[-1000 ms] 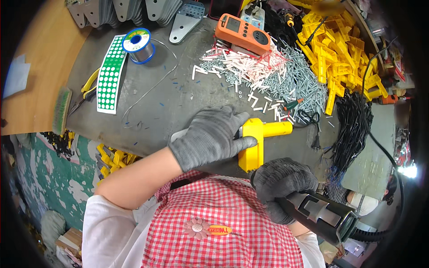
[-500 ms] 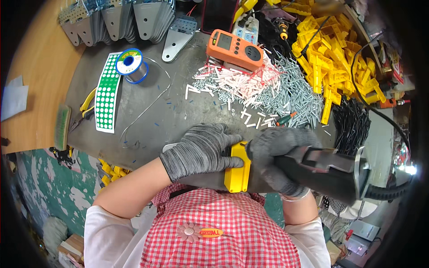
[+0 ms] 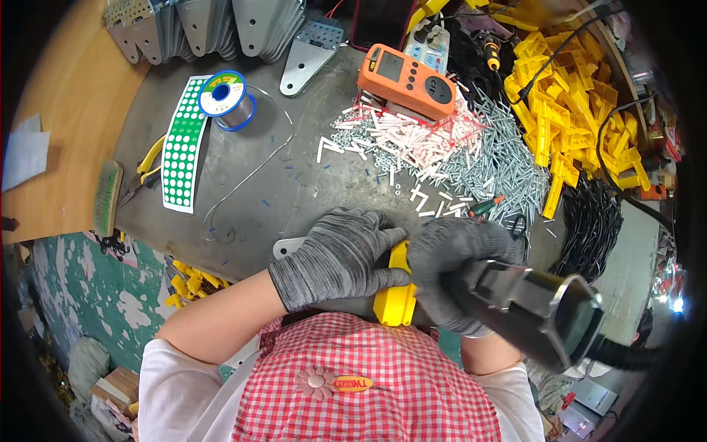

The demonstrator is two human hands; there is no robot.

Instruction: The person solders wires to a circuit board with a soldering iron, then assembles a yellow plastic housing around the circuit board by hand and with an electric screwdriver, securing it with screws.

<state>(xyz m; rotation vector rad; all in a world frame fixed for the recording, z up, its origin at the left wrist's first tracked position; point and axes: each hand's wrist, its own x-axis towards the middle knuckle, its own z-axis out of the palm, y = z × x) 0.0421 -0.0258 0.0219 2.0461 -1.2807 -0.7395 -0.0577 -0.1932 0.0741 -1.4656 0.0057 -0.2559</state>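
My left hand (image 3: 339, 258), in a grey knit glove, grips a yellow plastic housing (image 3: 395, 303) at the table's near edge. Its thumb and fingers press on the left side of that part. My right hand (image 3: 462, 254), gloved alike, is wrapped round a black corded power tool (image 3: 519, 295), whose rear end points to the lower right. The tool's working tip is hidden behind the right hand, close to the housing; whether they touch, I cannot tell. A grey metal plate (image 3: 284, 249) pokes out from beneath my left hand.
Beyond my hands lie white sleeves (image 3: 420, 140), screws (image 3: 508, 158) and an orange multimeter (image 3: 407, 81). Yellow housings (image 3: 567, 96) and black cables (image 3: 589, 228) fill the right. A solder spool (image 3: 228, 103), green dot stickers (image 3: 184, 147), pliers (image 3: 147, 166) and a brush (image 3: 107, 197) lie left.
The view has shifted, so the table's things sit farther right. The power tool's rear end has swung lower and nearer to me. Both hands keep their hold, and the housing leans slightly more.
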